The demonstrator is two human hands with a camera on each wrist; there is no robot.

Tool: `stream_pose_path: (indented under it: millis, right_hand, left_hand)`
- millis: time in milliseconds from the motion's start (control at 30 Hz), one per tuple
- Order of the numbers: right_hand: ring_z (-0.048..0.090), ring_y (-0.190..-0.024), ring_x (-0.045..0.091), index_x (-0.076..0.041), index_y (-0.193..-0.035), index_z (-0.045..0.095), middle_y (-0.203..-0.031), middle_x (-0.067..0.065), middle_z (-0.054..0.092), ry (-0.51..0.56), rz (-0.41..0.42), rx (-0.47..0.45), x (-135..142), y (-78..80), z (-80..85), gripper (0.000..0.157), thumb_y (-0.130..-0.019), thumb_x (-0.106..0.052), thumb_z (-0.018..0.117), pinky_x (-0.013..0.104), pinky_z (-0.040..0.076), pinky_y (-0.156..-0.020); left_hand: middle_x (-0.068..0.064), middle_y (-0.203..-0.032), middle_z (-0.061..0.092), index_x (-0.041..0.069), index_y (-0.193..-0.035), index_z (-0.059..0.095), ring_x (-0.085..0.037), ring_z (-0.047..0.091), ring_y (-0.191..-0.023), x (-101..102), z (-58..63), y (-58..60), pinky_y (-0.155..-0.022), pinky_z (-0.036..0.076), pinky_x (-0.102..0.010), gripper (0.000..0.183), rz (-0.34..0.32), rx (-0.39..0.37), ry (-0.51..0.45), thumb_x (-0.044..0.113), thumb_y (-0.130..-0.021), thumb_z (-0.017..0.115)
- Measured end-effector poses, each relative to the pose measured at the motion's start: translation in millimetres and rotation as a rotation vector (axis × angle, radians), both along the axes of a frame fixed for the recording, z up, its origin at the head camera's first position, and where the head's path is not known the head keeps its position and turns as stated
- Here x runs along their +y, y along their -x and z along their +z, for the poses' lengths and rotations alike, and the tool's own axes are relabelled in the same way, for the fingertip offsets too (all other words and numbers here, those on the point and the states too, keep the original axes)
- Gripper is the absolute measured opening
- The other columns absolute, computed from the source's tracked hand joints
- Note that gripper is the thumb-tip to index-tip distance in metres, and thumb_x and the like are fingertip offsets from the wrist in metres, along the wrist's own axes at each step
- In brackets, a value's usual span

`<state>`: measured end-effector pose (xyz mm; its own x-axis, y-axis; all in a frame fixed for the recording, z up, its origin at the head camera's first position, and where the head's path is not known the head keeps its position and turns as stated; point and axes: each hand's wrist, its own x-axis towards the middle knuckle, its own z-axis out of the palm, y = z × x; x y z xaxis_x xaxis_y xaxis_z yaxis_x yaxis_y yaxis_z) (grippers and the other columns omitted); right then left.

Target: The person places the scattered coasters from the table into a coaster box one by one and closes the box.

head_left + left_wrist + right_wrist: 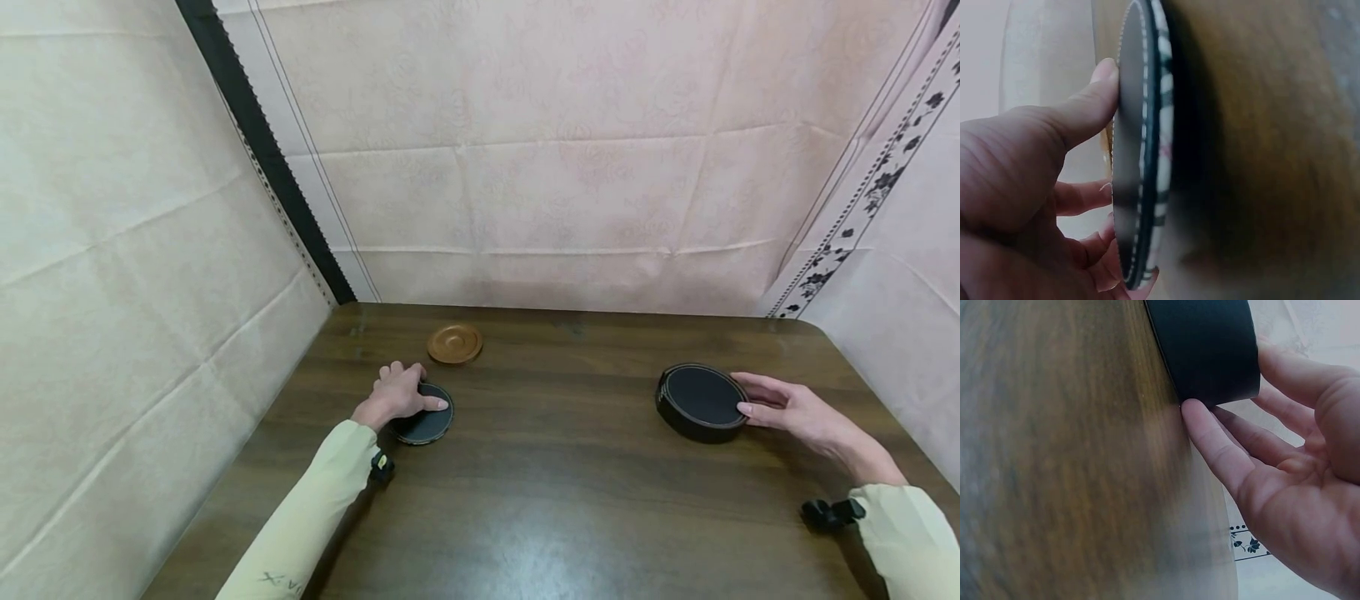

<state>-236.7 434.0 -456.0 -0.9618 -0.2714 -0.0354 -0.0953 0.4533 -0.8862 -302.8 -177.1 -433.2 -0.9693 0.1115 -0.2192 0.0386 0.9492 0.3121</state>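
Note:
My left hand (pixel 396 393) pinches a round black coaster (pixel 1132 144), thumb on its upper face and fingers at the far edge. The coaster has white stitching and a plaid rim, and in the left wrist view it stands off the brown wood with a dark shadow below. At the table's right, my right hand (pixel 798 410) holds a round black coaster holder (pixel 699 402) by its right side, thumb near the top rim. The right wrist view shows fingertips (pixel 1196 412) at the holder's smooth black wall, low against the table.
A round brown wooden disc (pixel 454 343) lies on the table behind my left hand. The dark wood table (pixel 540 500) ends at pale cloth walls (pixel 570 200) at the back and both sides. Black wrist cameras sit on both sleeves.

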Motion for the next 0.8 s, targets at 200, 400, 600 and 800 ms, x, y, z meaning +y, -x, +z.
stream_pose_path:
  millis: [200,400,600,800]
  right_hand:
    - [0.064,-0.100,-0.005,0.010,-0.147,0.029,-0.115,-0.028,0.059,0.019,0.013,0.003,0,-0.3,0.3,0.064,-0.095,-0.008,0.063,0.026,0.058,-0.078]
    - [0.063,-0.101,-0.006,0.011,-0.146,0.029,-0.115,-0.028,0.059,0.017,0.017,0.014,0,-0.7,-0.1,0.064,-0.095,-0.008,0.062,0.025,0.058,-0.078]
    - [0.063,-0.100,-0.006,0.011,-0.146,0.029,-0.114,-0.028,0.059,0.014,0.016,0.013,0,-0.2,-0.2,0.064,-0.095,-0.009,0.063,0.026,0.058,-0.077]
    - [0.064,-0.100,-0.005,0.012,-0.146,0.029,-0.114,-0.028,0.060,0.030,0.018,0.010,-2,-0.3,-0.8,0.064,-0.095,-0.008,0.063,0.027,0.058,-0.078]
  left_hand:
    - [-0.017,-0.120,0.047,0.011,-0.123,0.062,-0.034,0.036,-0.111,2,7.2,3.5,-0.084,0.041,-0.043,0.053,-0.030,0.003,0.017,0.048,-0.086,0.071]
    - [-0.015,-0.120,0.059,0.011,-0.113,0.067,-0.035,0.047,-0.111,1,19.2,6.7,-0.091,0.045,-0.046,0.026,-0.090,0.031,-0.025,0.029,-0.094,0.065]
    - [-0.008,-0.104,0.067,0.009,-0.102,0.068,-0.022,0.058,-0.093,1,33.3,4.5,-0.085,0.049,-0.037,0.012,-0.131,-0.021,-0.198,0.015,-0.097,0.059]
    - [-0.008,-0.101,0.064,0.008,-0.101,0.067,-0.023,0.055,-0.092,4,40.7,2.8,-0.080,0.045,-0.034,0.010,-0.135,-0.073,-0.340,0.012,-0.098,0.058]
